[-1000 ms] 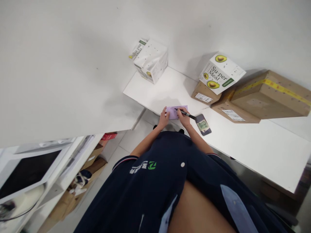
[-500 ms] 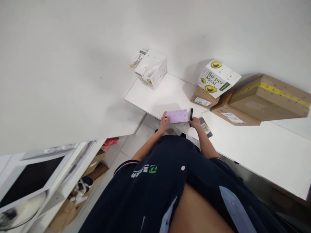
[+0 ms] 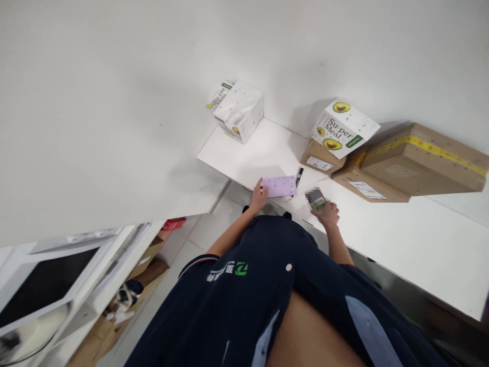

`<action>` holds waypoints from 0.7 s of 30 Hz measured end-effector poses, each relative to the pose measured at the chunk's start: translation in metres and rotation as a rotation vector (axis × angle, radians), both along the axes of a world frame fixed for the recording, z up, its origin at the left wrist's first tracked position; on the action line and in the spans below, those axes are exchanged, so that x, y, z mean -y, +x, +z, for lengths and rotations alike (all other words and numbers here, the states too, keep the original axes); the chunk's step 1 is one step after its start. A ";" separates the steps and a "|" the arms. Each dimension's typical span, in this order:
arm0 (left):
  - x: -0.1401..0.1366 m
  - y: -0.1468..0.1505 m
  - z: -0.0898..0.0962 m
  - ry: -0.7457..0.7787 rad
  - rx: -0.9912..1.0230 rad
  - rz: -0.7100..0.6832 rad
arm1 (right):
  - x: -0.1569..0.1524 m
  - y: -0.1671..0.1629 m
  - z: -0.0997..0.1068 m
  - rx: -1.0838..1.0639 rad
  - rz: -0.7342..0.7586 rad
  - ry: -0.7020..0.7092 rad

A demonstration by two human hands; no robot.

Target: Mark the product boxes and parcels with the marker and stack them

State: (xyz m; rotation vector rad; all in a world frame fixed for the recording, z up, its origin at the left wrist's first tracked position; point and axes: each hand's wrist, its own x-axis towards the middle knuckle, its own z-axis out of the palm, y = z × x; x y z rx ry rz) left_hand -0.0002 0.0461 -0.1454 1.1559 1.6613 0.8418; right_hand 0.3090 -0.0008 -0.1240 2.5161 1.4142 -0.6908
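My left hand (image 3: 259, 199) grips the left end of a flat lilac box (image 3: 279, 187) with small dark specks and a label at its right end. The box is at the table's near edge. Just right of the box, a black marker pen (image 3: 299, 177) lies at a slant on the table. My right hand (image 3: 329, 214) is closed on the right side of a dark, phone-sized rectangle (image 3: 318, 204) with a greenish panel. Part of that rectangle is blurred out, so its exact kind is unclear.
On the white table (image 3: 431, 234), a white avocado-print box (image 3: 346, 127) rests on a small brown carton (image 3: 319, 157). Larger cartons (image 3: 424, 158) stand farther right. Another white box (image 3: 240, 109) is at the back left. Shelves (image 3: 91, 290) are at lower left.
My right hand has let go of the marker pen, leaving it on the table. It has moved right and taken hold of the dark rectangle. My left hand still holds the lilac box.
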 end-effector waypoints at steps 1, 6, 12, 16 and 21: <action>0.000 0.000 0.000 -0.005 -0.002 -0.003 | 0.005 0.003 0.000 0.003 0.010 -0.019; -0.001 -0.001 0.002 -0.009 -0.012 0.016 | 0.005 0.001 0.002 -0.018 0.020 -0.003; -0.001 -0.003 0.000 0.003 -0.020 -0.020 | -0.007 -0.016 0.014 -0.719 -0.500 0.162; -0.002 -0.004 -0.004 0.019 -0.019 -0.020 | -0.011 -0.030 0.050 -1.304 -0.601 0.298; -0.002 -0.005 -0.010 0.025 -0.049 0.001 | -0.024 -0.059 0.102 -1.544 -0.388 0.235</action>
